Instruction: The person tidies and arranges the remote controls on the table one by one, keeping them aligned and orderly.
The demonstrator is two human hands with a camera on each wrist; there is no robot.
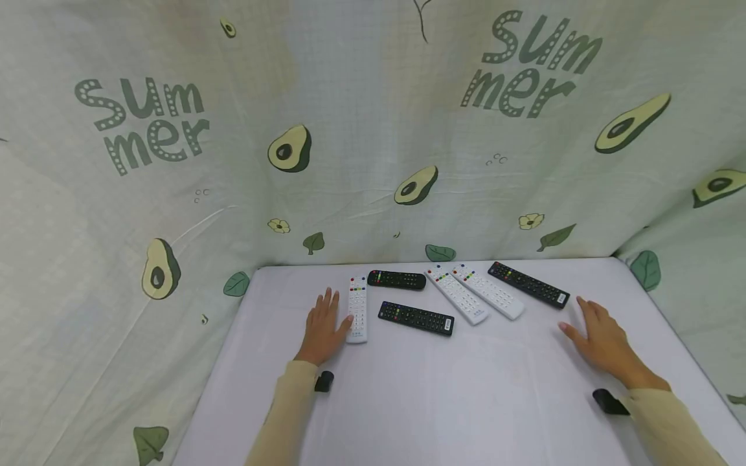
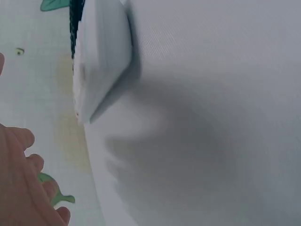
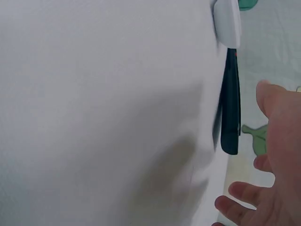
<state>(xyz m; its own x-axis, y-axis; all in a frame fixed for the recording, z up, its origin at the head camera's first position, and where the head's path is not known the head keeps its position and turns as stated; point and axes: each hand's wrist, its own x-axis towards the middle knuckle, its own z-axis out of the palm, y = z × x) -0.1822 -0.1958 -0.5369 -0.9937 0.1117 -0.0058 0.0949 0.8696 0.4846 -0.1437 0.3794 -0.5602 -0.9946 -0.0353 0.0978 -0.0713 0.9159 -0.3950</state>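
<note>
My left hand (image 1: 323, 330) is held over the left part of the table with fingers extended, its thumb overlapping the lower edge of an upright-lying white remote control (image 1: 357, 310) in the head view. That white remote (image 2: 106, 56) looms close in the left wrist view, with the palm (image 2: 21, 183) raised and holding nothing. On the right, my other hand (image 1: 603, 340) has its fingers spread and holds nothing. Nearest to it lies a long black remote control (image 1: 528, 285), slanted near the back edge. In the right wrist view this black remote (image 3: 230, 103) appears beside the thumb.
Between the hands lie two slanted white remotes (image 1: 457, 294) (image 1: 488, 291), side by side. A short black remote (image 1: 397, 279) is near the back edge, and another black remote (image 1: 416, 318) lies in front of it. A printed curtain (image 1: 350, 220) hangs behind the white table (image 1: 454, 401).
</note>
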